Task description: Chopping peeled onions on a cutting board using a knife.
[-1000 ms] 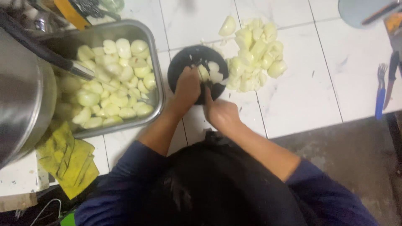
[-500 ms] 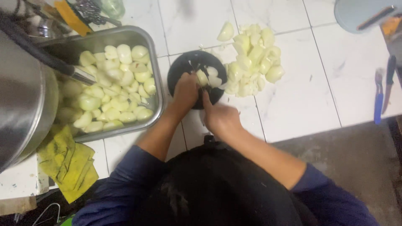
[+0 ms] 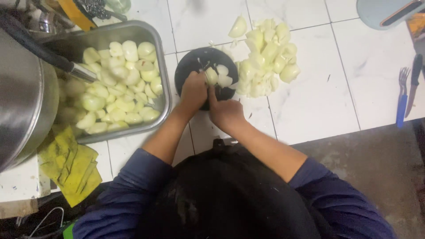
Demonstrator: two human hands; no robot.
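A round black cutting board (image 3: 190, 66) lies on the white tiled counter (image 3: 318, 88). My left hand (image 3: 194, 90) presses on a pale peeled onion piece (image 3: 211, 76) on the board. My right hand (image 3: 226, 113) is right beside it, fingers closed around a knife handle and forefinger stretched along the blade, which is seen edge-on and mostly hidden. More cut pieces (image 3: 225, 80) lie on the board's right side. A heap of cut onion chunks (image 3: 265, 53) sits on the counter just right of the board.
A steel tray (image 3: 163, 71) of peeled onions stands to the left, beside a big steel pot (image 3: 22, 97) and a black ladle handle (image 3: 35, 44). A yellow cloth (image 3: 71, 163) lies at the counter's front. A blue-handled fork (image 3: 402, 104) and a knife (image 3: 414, 82) lie far right.
Both hands stay together on the board with small cutting movements. The view has shifted slightly, and a few more cut pieces lie at the board's right.
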